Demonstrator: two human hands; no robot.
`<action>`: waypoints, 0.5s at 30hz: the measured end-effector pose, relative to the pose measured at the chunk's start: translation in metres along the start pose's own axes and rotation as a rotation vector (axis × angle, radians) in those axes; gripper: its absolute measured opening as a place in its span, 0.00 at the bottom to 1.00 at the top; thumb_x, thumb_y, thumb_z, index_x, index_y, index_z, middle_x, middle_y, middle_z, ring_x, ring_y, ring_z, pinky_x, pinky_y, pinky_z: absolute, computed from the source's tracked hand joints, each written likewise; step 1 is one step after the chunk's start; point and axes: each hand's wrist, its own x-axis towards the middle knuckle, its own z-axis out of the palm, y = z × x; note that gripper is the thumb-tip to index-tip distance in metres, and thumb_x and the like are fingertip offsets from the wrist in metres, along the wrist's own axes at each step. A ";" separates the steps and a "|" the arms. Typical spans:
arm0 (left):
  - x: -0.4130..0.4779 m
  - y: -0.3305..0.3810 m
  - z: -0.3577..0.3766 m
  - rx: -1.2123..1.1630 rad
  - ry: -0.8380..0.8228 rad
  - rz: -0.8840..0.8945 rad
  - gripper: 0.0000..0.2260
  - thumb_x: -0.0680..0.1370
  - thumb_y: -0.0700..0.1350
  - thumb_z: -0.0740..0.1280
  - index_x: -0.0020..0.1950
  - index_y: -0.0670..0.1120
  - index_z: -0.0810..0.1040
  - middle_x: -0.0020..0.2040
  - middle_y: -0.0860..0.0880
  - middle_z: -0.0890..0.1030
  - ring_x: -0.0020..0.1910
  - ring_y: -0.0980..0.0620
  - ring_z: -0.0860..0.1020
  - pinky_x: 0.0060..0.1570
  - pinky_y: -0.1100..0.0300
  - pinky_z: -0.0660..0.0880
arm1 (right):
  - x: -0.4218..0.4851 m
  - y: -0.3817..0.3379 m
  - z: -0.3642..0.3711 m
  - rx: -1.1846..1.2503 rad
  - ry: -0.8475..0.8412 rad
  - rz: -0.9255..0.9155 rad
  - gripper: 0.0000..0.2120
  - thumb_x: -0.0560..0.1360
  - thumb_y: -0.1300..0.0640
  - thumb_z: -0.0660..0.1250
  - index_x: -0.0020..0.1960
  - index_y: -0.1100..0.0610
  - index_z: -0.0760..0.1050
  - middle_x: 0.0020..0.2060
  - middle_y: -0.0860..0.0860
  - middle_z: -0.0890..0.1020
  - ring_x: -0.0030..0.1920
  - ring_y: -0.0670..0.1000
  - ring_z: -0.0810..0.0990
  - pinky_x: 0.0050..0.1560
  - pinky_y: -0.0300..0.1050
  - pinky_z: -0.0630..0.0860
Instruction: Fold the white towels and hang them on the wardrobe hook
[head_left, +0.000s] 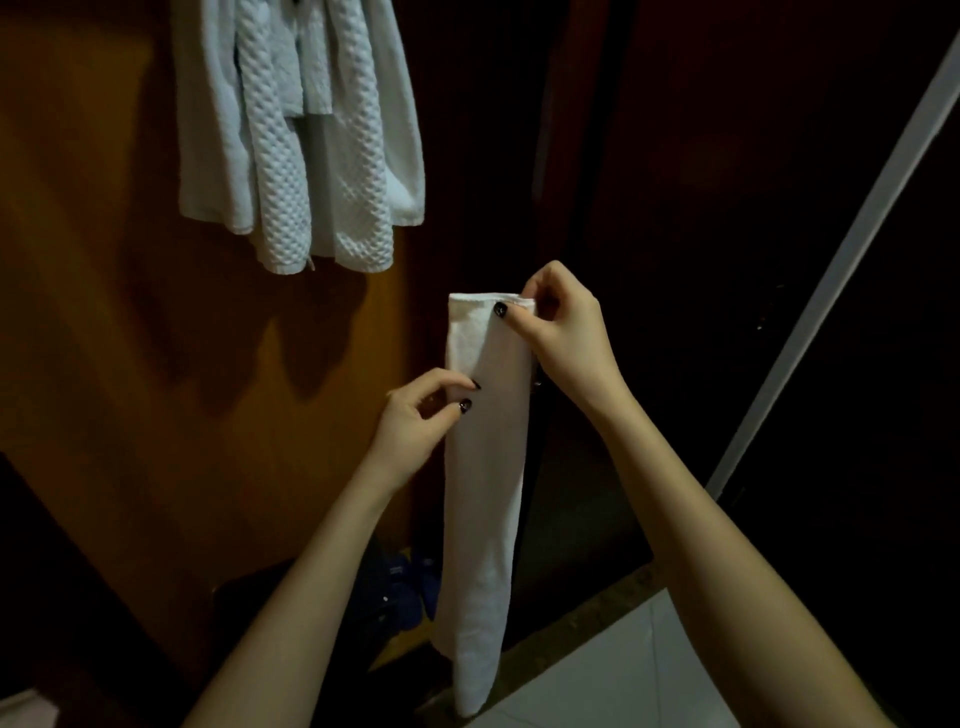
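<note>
Right hand (561, 332) pinches the towel (488, 493) at its top, left hand (415, 421) pinches its side edge; advise keeping edges flush.

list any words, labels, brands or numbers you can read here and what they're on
None: no readable text anywhere in the head view.
The folded white towel, pinched at the top by the right hand with the left hand at its edge, shows no tag or print.
The hanging towels and wardrobe door carry no lettering.
</note>
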 end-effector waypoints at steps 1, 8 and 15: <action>0.006 0.000 0.006 0.004 0.036 0.006 0.19 0.74 0.29 0.67 0.45 0.55 0.79 0.44 0.59 0.81 0.48 0.63 0.79 0.50 0.70 0.73 | 0.006 0.001 -0.005 -0.002 0.012 -0.005 0.06 0.75 0.63 0.69 0.45 0.63 0.71 0.39 0.57 0.77 0.39 0.46 0.74 0.40 0.50 0.74; 0.069 0.022 0.036 -0.231 0.138 0.049 0.15 0.74 0.27 0.67 0.47 0.49 0.78 0.44 0.54 0.81 0.48 0.61 0.80 0.50 0.67 0.74 | 0.041 0.027 -0.047 0.247 -0.169 -0.039 0.23 0.80 0.59 0.64 0.70 0.41 0.65 0.66 0.51 0.77 0.64 0.46 0.77 0.62 0.43 0.76; 0.131 0.047 0.053 -0.225 0.109 0.122 0.13 0.74 0.28 0.67 0.48 0.46 0.76 0.45 0.52 0.80 0.47 0.64 0.79 0.48 0.69 0.74 | 0.013 0.083 -0.048 0.313 -0.180 0.029 0.17 0.80 0.61 0.63 0.65 0.45 0.73 0.60 0.34 0.77 0.66 0.37 0.73 0.64 0.33 0.71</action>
